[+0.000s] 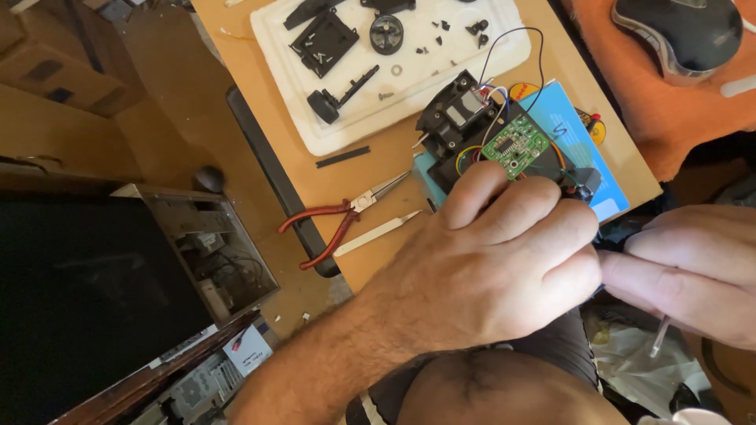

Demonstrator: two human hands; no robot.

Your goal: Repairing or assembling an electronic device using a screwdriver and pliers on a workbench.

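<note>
At the far left of the frame an open metal computer case [201, 252] sits below the board's edge — well clear of your work. Just right of it, lower centre-left on the wooden board [370, 169], lie red-handled needle-nose pliers [335, 222] and pale tweezers [376, 234], side by side and within reach. Above them, upper centre, a white tray [331, 130] holds loose black plastic parts and small screws; a stray elbow would scatter them, so keep your forearm low.

Your left hand [504, 267] fills the centre, fingers curled shut over the lower edge of the dismantled black device [453, 126], pressing it down. Its green circuit board [515, 147] stands tilted just above your knuckles, with thin wires looping over it. Hold it by the housing, not the board, and keep those wires out from under your fingers.

At the right edge your right hand [689, 271] is pinched closed, fingertips meeting the left hand's; what it pinches I cannot tell. A blue card [587, 157] lies under the device. A dark computer mouse [681, 31] rests on orange cloth [669, 110], upper right.
</note>
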